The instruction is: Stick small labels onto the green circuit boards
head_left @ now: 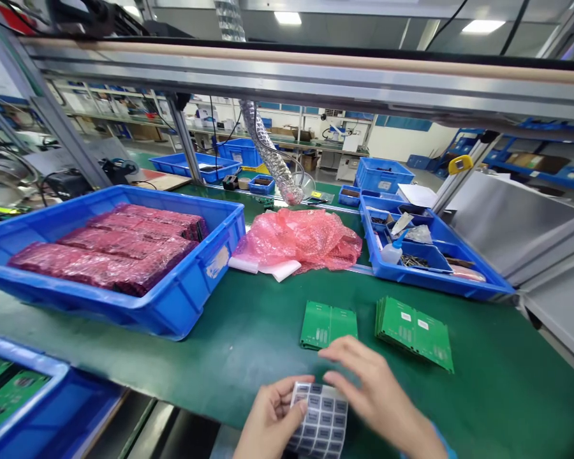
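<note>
My left hand [278,417] grips the left edge of a label sheet [324,421], a pale sheet with rows of small dark printed stickers. Above the sheet's upper right corner hovers my right hand [368,386], its thumb and index finger apart and nothing visible between them. Just beyond its fingertips lies a small stack of green circuit boards [329,324] with no labels on top. To the right stands a taller, slightly fanned stack of green boards [415,331]; its top board carries two white labels.
A blue bin [172,312] at left holds pink-wrapped packages [119,245]. Pink bubble wrap [306,239] lies at the back centre. A blue tray [440,287] at right contains small parts and a bottle [392,253]. Another blue bin [52,389] with boards sits lower left. A metal beam [287,76] crosses overhead.
</note>
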Demonstrator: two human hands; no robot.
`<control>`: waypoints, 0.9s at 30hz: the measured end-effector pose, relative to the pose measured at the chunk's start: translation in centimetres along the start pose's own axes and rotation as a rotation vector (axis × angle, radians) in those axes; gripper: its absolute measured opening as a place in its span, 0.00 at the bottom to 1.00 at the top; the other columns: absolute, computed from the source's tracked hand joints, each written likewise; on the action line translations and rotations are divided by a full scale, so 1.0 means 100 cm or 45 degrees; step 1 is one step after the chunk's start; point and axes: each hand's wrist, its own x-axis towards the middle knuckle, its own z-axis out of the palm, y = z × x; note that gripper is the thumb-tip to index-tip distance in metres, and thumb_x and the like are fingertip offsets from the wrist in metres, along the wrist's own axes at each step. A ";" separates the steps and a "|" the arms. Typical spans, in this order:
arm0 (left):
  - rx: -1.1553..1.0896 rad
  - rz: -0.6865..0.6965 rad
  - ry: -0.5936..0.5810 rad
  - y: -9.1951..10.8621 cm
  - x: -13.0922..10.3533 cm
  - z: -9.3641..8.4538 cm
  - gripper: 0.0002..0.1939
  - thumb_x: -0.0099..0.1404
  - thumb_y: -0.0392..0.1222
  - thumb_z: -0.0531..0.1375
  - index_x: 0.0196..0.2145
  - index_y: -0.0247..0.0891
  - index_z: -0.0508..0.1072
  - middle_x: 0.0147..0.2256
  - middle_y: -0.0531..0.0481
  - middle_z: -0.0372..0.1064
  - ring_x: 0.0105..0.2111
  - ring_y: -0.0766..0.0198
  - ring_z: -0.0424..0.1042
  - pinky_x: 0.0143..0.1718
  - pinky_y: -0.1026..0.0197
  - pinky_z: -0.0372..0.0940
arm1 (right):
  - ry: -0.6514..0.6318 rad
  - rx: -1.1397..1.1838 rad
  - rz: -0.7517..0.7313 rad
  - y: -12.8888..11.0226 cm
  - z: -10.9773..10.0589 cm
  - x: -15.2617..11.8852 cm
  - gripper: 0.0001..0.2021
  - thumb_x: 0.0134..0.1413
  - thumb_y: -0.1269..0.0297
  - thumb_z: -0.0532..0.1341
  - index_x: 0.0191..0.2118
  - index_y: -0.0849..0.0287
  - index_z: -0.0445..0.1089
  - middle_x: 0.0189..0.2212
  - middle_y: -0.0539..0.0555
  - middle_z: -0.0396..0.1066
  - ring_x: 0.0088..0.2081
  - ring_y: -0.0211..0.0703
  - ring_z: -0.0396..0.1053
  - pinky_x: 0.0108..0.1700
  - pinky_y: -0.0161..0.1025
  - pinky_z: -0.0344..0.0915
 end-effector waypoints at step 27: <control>-0.481 -0.108 0.027 -0.003 0.009 -0.013 0.25 0.48 0.45 0.73 0.43 0.34 0.78 0.34 0.41 0.79 0.38 0.52 0.77 0.40 0.59 0.66 | 0.339 -0.295 -0.461 -0.014 0.061 0.013 0.11 0.63 0.72 0.50 0.33 0.59 0.67 0.26 0.53 0.71 0.27 0.41 0.64 0.30 0.40 0.58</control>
